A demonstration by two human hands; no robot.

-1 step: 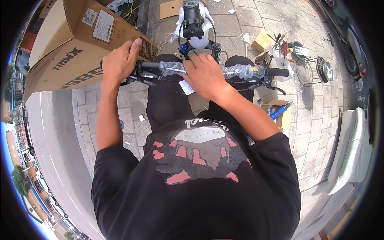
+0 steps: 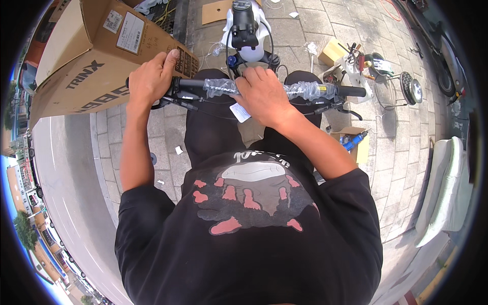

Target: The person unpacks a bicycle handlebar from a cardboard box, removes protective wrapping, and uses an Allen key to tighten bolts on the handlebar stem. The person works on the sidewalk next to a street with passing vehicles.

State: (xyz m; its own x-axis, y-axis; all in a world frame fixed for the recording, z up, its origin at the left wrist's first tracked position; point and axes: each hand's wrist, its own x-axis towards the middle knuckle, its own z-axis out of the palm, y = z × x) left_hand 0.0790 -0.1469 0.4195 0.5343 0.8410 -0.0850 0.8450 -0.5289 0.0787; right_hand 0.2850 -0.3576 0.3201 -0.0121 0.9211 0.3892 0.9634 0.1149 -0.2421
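Note:
A straight black bicycle handlebar (image 2: 190, 83) lies across in front of me, above my knees. Clear plastic wrap (image 2: 311, 90) covers parts of it. My left hand (image 2: 152, 77) is closed round its left end, thumb on top. Over the middle of the bar, my right hand (image 2: 263, 96) is closed, its fingertips hidden on the far side. A small white tag (image 2: 240, 112) hangs below that hand. The right grip (image 2: 353, 91) is bare, with a brake lever (image 2: 353, 114) under it. Beyond the bar stands a white and black bicycle front part (image 2: 252, 53) with cables.
A large cardboard box (image 2: 114, 76) stands at the left, close to my left hand. Loose parts and tools (image 2: 362, 66) lie to the right. A blue tool (image 2: 354, 141) rests in a small box (image 2: 363, 152). Farther right are a white padded object (image 2: 442, 193) and a wheel (image 2: 446, 81).

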